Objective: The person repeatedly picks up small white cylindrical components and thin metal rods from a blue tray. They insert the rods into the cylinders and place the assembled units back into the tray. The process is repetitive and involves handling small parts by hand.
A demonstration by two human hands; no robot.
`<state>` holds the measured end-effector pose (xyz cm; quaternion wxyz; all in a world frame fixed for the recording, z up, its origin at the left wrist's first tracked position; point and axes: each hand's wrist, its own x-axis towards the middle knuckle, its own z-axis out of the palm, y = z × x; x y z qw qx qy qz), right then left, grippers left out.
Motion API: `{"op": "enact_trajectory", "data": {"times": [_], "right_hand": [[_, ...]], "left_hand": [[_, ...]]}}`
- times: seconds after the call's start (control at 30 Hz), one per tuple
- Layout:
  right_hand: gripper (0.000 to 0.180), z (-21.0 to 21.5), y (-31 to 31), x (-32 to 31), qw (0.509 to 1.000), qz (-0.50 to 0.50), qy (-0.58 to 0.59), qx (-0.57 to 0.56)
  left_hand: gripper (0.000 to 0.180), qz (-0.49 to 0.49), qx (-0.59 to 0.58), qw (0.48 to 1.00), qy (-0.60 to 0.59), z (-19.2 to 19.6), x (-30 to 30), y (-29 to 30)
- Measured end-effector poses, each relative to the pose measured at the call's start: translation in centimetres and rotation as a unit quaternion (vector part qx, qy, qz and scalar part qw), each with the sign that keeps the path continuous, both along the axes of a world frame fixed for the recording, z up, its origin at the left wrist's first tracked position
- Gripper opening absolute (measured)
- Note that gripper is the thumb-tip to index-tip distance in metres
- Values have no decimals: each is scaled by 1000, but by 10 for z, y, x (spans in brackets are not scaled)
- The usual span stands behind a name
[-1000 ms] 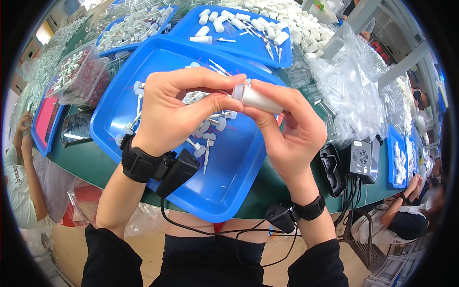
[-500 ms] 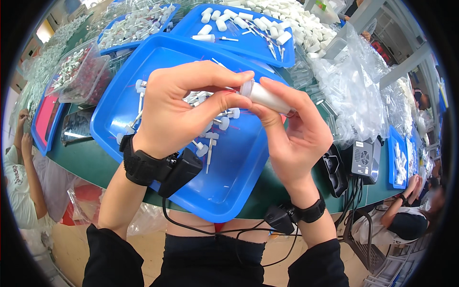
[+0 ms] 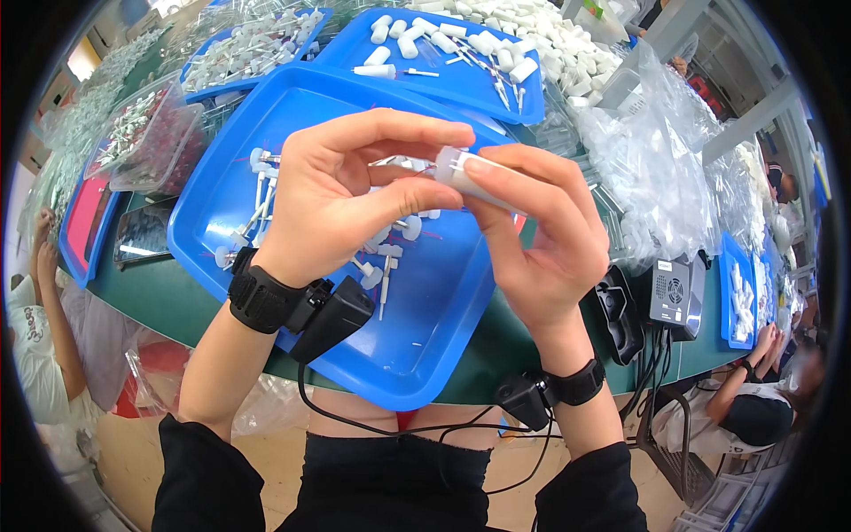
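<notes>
My right hand (image 3: pixel 554 239) pinches a white cylindrical tube (image 3: pixel 483 183) above the tray, tilted with its translucent collar end (image 3: pixel 449 165) toward my left hand. My left hand (image 3: pixel 341 186) is open beside that end, thumb below and index finger above, with a gap between fingertips and collar. A thin shiny piece (image 3: pixel 403 163) shows between the left palm and the collar; I cannot tell whether it is joined to the tube. Under my hands is a blue tray (image 3: pixel 443 350) with several white-capped thin rods (image 3: pixel 385 282), partly hidden by my left hand.
Behind lies another blue tray (image 3: pixel 425 84) with white cylinders and thin rods. Clear plastic boxes (image 3: pixel 146 137) of small parts and a dark phone-like slab (image 3: pixel 144 232) are at left. Plastic bags (image 3: pixel 643 168) and a grey device (image 3: pixel 678 293) stand at right. Other people work at both sides.
My left thumb and index finger have come apart from the tube's collar end, where they were pinching. The right fingers have shifted along the tube, which remains held.
</notes>
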<state>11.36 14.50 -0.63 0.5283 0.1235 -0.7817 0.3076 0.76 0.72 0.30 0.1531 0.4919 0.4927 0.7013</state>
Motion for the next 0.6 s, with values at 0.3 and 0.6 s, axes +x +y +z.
{"op": "enact_trajectory", "data": {"times": [0.3,0.6], "right_hand": [[25,-4,-7,2,987,40,-72,-140],[24,-5,-18,5,980,17,-64,-189]], "left_hand": [[30,18,5,999,-48,-1,-1,-1],[26,66,34,995,65,-5,-1,-2]]}}
